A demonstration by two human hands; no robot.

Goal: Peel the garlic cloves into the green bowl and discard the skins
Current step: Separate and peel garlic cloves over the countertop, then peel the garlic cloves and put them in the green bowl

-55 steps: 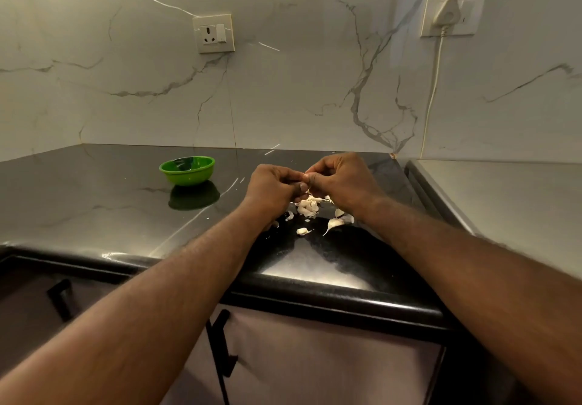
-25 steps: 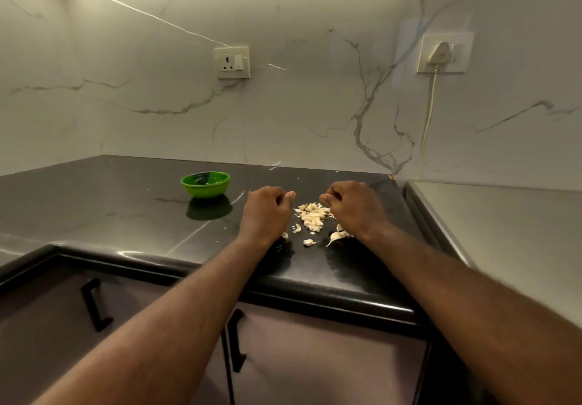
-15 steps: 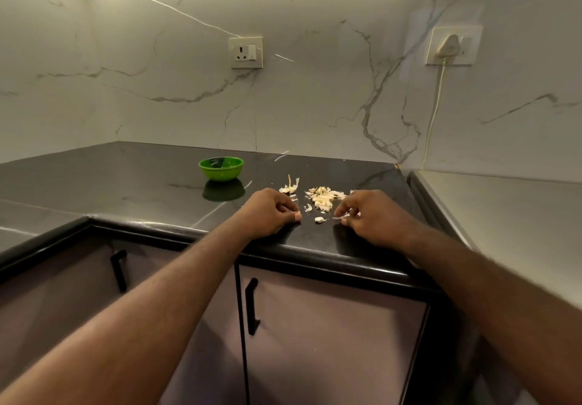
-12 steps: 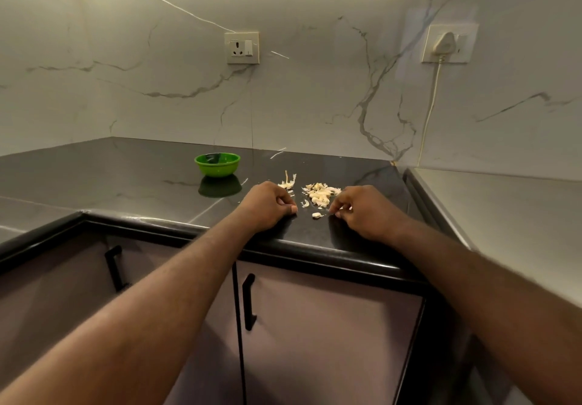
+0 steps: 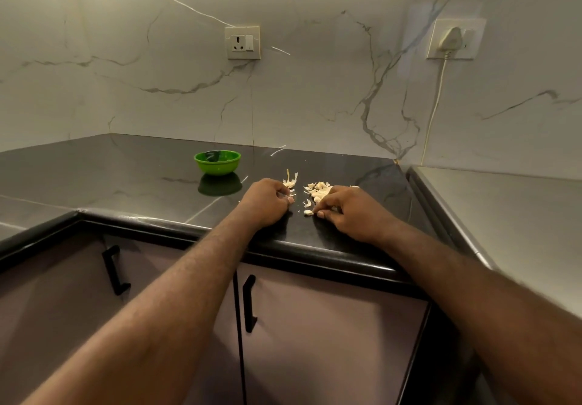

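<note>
Head view: hands on the counter (image 5: 126, 184) by the garlic pile (image 5: 318, 191).
Left hand (image 5: 267, 204) and right hand (image 5: 351, 214) curl their fingers; any grip is unclear. Green bowl (image 5: 217, 162) stands apart.

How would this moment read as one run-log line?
left hand: curled on glossy black counter, contents unclear | right hand: fingers at pale garlic pile | small round green bowl: apart, left of both hands

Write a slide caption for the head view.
Left hand and right hand rest on the black counter among garlic scraps; green bowl stands apart.
</note>
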